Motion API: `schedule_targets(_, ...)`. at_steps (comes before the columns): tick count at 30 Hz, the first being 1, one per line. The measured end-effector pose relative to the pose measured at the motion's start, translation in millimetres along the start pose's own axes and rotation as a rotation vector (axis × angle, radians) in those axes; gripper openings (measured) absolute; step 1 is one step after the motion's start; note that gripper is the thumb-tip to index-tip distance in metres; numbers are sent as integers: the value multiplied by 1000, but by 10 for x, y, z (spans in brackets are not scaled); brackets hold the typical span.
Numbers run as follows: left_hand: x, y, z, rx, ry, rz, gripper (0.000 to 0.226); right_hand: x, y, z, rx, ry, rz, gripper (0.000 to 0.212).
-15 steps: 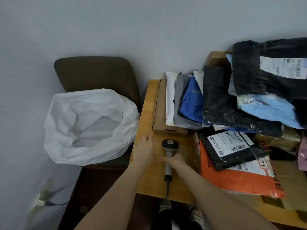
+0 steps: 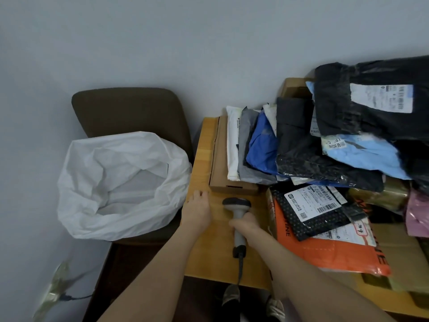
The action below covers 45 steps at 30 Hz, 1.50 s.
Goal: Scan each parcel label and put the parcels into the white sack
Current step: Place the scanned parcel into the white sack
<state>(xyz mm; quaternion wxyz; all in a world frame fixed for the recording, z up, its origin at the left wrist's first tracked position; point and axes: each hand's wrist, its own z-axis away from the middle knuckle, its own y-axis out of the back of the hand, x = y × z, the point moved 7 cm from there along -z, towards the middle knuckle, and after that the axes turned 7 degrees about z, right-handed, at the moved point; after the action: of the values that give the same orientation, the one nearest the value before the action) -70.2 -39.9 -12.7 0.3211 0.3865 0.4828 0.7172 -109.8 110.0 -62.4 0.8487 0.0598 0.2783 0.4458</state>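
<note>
White sack point(image 2: 120, 184) sits on chair point(image 2: 130, 108) left of tabletop point(image 2: 203, 156), mouth open upward, white inside showing. L hand point(image 2: 197, 212) flat on tabletop, fingers straight, holding nothing. Scanner point(image 2: 237, 206) lies just beside it, long axis near-to-far, head pointing away twd cardboard box point(image 2: 232, 189); R hand point(image 2: 246, 225) fingers curled round its handle. Parcels point(image 2: 348, 147) piled at right.

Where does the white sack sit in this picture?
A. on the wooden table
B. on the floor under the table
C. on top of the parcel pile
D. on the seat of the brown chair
D: the white sack rests with its mouth open on the seat of the brown chair, just left of the table.
</note>
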Motion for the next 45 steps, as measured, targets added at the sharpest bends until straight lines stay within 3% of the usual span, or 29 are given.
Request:
schedule_targets(5,92,331,-74,59,26,50,43,-229,232,285,-17,126,-41,9)
schedule_targets(15,526,1323,-182,266,40,387,42,-654,983,1175,-104,486,-210,6)
schedule_targets(27,2159,1774,-335,200,-233,396,48,-466,2469,1796,-137,481,-807,20)
schedule_targets(31,2662,1684,-429,102,-239,425,58,-302,3079,1851,-23,492,-922,14)
schedule_targets(35,3036,1509,-587,-25,-232,572,89,-120,3669,1769,284,452,-958,22)
schedule_targets(39,3145,1337,-878,-99,-84,758,113,-18,4031,1587,419,399,-982,20)
schedule_targets(41,3149,1265,-1010,-94,-8,816,104,6,4092,1461,407,369,-986,18)
schedule_targets(45,3099,1266,-1203,63,56,766,53,3,4126,1263,391,361,-963,12)
